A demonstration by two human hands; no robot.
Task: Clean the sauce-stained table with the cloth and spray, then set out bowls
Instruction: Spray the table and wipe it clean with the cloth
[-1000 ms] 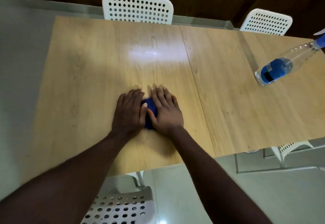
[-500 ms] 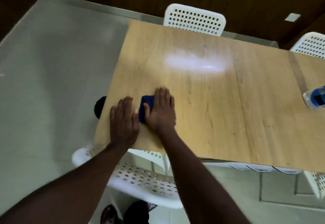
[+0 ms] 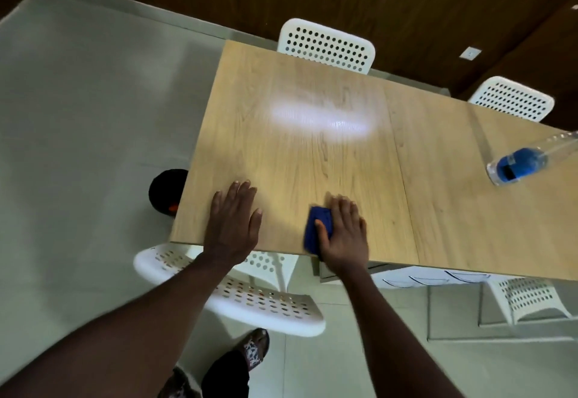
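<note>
Your spray bottle (image 3: 521, 164) stands far off on the right side of the table (image 3: 312, 153), well apart from your hands. It is clear with a blue band low down; what is inside cannot be told. The table is pale wood with a bright shine on it. White chairs (image 3: 327, 45) with holes sit around it, on a grey floor. Your left hand (image 3: 233, 224) lies flat and spread open on the near edge, holding nothing. Your right hand (image 3: 344, 235) presses down on the blue cloth (image 3: 317, 225) near that edge.
</note>
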